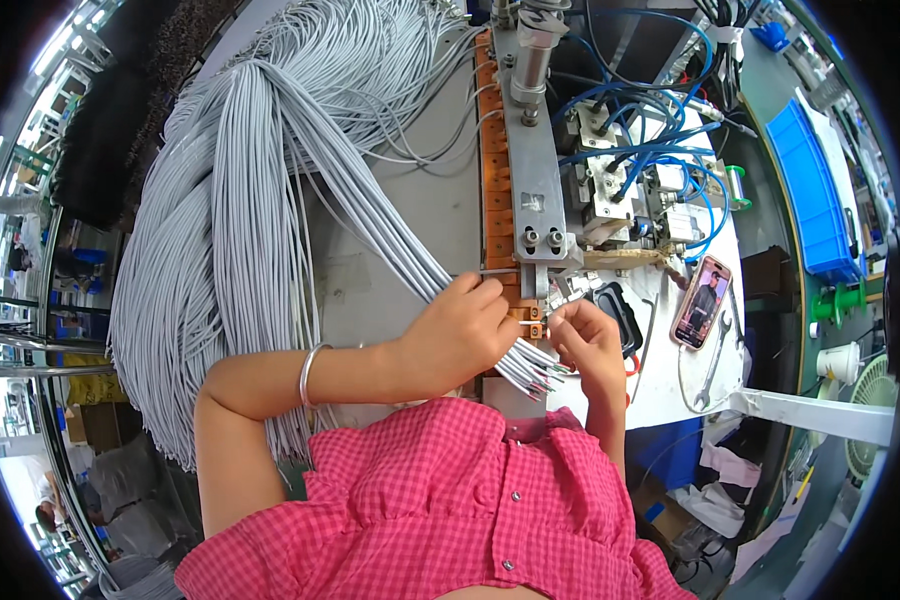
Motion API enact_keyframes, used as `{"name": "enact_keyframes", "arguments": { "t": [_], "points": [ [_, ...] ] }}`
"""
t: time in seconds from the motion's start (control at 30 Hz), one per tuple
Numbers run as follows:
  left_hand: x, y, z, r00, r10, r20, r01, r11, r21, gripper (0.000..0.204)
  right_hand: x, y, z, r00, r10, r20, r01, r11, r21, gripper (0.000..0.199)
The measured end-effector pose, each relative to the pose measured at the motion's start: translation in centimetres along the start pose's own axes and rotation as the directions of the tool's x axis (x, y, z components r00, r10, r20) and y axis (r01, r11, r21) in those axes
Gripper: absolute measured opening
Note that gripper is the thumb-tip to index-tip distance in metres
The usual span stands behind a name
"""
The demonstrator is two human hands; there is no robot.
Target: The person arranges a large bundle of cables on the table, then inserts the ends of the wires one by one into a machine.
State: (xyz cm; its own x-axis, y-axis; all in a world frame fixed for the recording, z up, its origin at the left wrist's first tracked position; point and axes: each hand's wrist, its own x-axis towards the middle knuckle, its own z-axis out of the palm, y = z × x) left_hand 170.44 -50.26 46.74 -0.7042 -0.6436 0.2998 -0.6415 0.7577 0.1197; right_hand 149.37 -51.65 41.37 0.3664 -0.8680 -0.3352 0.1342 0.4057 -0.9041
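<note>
My left hand (465, 330) is closed around a bundle of thin grey cables (395, 245), and their cut ends (532, 370) with small coloured cores stick out below it. A single pale cable (532, 322) spans from that hand to my right hand (588, 340), whose thumb and fingers are pinched on its tip. Both hands are at the near end of a row of orange blocks (498, 200) along a metal bar (537, 175). One cable lies across the row just beyond my left hand. The pinched tip itself is mostly hidden by the fingers.
A large heap of grey cables (255, 200) covers the table's left side. To the right stand pneumatic valves (610, 180) with blue hoses. A phone (703, 302), a wrench (715, 365) and a black tray (618, 315) lie on the white surface; a blue bin (813, 190) is farther right.
</note>
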Motion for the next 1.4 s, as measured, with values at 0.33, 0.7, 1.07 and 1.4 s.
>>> {"name": "enact_keyframes", "arguments": {
  "t": [0.33, 0.7, 1.07, 1.4],
  "points": [
    [0.2, 0.0, -1.1, 0.999, 0.022, -0.049, -0.024, 0.998, -0.049, 0.014, -1.0, -0.7, 1.0, 0.963, -0.259, -0.077, 0.264, 0.963, 0.059, 0.011],
    [0.2, 0.3, -1.8, 0.996, -0.092, 0.004, 0.091, 0.972, -0.218, 0.028, -1.4, -0.6, 1.5, 0.956, -0.228, -0.186, 0.229, 0.973, -0.012, 0.008],
    [0.3, 0.3, -1.9, 0.994, -0.107, 0.003, 0.105, 0.964, -0.244, 0.025, -1.2, -0.9, 0.4, 0.961, -0.135, 0.242, 0.072, 0.966, 0.25, 0.005],
    [0.1, 0.0, -1.2, 0.998, -0.06, 0.003, 0.059, 0.967, -0.248, 0.022, -0.9, -0.4, 0.9, 0.98, -0.193, -0.055, 0.197, 0.976, 0.096, 0.005]
  ]
}}
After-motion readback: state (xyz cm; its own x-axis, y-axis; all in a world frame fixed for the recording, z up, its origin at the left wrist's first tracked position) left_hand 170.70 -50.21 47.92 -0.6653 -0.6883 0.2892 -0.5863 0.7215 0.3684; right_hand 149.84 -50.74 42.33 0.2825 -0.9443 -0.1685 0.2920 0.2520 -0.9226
